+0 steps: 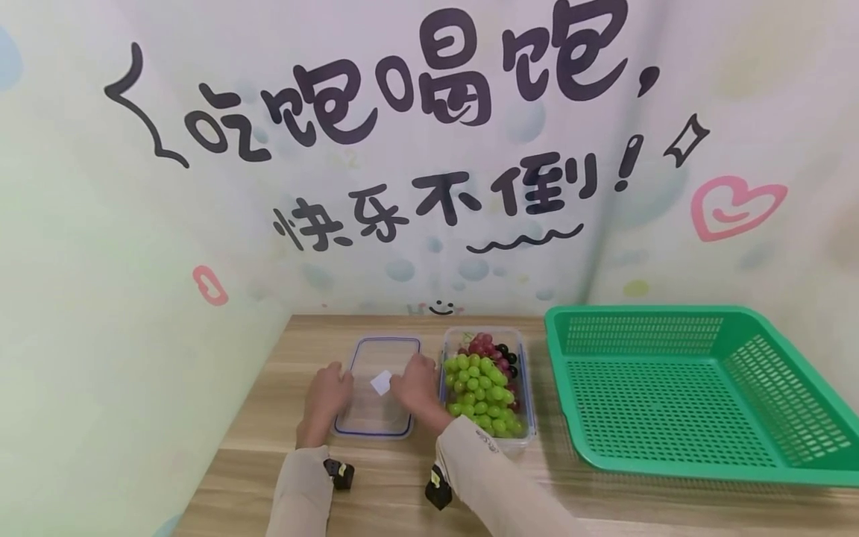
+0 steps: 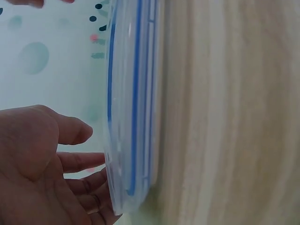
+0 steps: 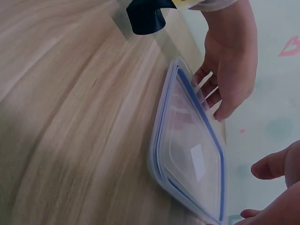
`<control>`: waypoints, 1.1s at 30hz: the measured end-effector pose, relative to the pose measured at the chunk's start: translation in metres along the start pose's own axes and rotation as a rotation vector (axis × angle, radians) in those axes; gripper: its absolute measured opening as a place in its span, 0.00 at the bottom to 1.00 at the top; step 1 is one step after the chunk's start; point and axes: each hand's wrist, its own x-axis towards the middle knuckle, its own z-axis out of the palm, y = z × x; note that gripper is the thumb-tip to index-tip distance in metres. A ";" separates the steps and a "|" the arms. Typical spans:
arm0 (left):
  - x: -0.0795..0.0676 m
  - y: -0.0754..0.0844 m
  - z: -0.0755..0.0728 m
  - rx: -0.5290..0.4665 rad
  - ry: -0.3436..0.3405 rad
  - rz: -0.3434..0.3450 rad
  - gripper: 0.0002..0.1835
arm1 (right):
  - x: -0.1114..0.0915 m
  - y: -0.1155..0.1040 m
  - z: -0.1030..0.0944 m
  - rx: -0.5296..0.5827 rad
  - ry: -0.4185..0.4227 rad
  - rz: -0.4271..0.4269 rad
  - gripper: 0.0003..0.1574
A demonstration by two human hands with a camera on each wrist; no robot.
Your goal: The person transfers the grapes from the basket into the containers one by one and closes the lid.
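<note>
A flat clear plastic lid (image 1: 373, 410) with a blue seal lies on the table, a white label (image 1: 381, 382) near its middle. At the lid's left edge is my left hand (image 1: 328, 395); its fingers touch the rim, and its thumb stands apart in the left wrist view. My right hand (image 1: 417, 384) is by the lid's right edge, thumb and fingers spread apart in the right wrist view (image 3: 281, 187). Whether its fingertips touch the rim is hidden. Right of that hand stands a clear container (image 1: 532, 418) holding green grapes (image 1: 478, 391), red grapes (image 1: 482, 344) and dark grapes (image 1: 511, 359).
A large green plastic basket (image 1: 671, 403) stands on the table's right side. The wood-grain table (image 1: 376, 500) meets a printed wall covering (image 1: 376, 283) at the back. Black camera mounts (image 1: 439, 488) sit at both wrists.
</note>
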 end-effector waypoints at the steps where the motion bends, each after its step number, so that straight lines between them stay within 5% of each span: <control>1: 0.000 0.000 0.000 -0.002 -0.002 -0.001 0.26 | 0.001 0.001 0.000 0.016 -0.005 0.024 0.28; 15: 0.007 -0.004 0.003 -0.018 -0.031 -0.040 0.21 | 0.008 -0.001 0.004 0.014 -0.086 0.199 0.35; 33: 0.007 -0.009 0.001 -0.037 -0.004 -0.024 0.17 | 0.012 0.002 0.007 -0.049 -0.057 0.173 0.31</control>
